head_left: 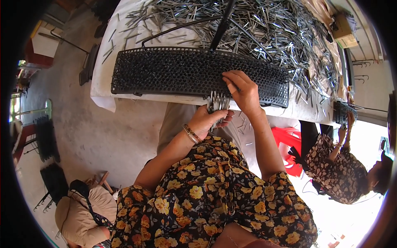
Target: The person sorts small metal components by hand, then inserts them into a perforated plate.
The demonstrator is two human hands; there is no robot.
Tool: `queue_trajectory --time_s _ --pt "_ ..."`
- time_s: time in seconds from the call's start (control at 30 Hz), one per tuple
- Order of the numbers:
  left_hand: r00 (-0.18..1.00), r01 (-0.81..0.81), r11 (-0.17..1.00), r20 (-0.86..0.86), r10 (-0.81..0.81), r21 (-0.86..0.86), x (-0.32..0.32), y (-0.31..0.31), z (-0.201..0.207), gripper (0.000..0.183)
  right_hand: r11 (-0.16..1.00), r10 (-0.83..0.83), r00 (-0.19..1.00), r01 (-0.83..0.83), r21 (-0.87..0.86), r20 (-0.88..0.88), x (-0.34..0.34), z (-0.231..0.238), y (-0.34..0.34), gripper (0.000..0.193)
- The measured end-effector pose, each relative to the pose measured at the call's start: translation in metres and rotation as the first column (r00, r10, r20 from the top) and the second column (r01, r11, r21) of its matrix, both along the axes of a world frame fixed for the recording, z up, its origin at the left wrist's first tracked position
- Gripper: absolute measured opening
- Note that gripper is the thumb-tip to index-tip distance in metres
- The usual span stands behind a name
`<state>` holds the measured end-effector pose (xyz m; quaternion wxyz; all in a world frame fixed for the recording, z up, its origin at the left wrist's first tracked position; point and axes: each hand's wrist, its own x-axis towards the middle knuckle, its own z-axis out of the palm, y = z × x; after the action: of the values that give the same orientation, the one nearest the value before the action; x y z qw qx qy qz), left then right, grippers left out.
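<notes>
Held upright in my left hand (202, 122) is a bundle of thin metal strips (216, 101), just below the near edge of a black rack. The fingers wrap round the bundle. The long black rack (173, 70) is full of round holes and lies along the table's near edge. My right hand (245, 93) is over the rack, right of its middle, with thumb and fingertips pinched together close to the holes. Whatever those fingertips hold, if anything, is too small to make out. Many holes at the left look filled; those at the right look more open.
A large heap of loose metal strips (264, 31) covers the white-covered table (103, 78) behind the rack. A black metal frame (221, 31) rises from the rack. Right: a red stool (286, 142) and a co-worker (341, 169) at a smaller rack. Another person (89, 211) is lower left.
</notes>
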<state>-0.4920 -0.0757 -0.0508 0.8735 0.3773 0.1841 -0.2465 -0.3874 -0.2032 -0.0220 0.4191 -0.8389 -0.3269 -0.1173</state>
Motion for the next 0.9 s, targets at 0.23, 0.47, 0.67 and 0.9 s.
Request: queue_trajectory --time_s 0.23,0.47,0.67,0.9 --pt "1.0 0.01 1.0 0.005 -0.01 0.001 -0.001 0.002 -0.001 0.017 0.991 0.046 0.993 -0.033 -0.129 0.105 0.003 0.0 0.002 0.021" --pt "0.999 0.037 0.999 0.022 -0.037 0.015 -0.002 0.001 0.002 0.019 0.993 0.01 0.998 -0.003 -0.115 0.063 -0.001 -0.001 -0.001 0.024" --pt "0.998 -0.041 0.999 0.048 0.042 -0.022 -0.001 -0.004 -0.007 0.014 0.99 -0.085 0.993 0.093 -0.102 0.08 -0.003 -0.005 0.0 0.023" --pt "0.998 -0.069 0.997 0.013 0.069 -0.016 0.0 -0.006 -0.003 0.014 0.988 -0.093 0.983 0.111 -0.109 0.16 -0.003 -0.008 -0.002 0.021"
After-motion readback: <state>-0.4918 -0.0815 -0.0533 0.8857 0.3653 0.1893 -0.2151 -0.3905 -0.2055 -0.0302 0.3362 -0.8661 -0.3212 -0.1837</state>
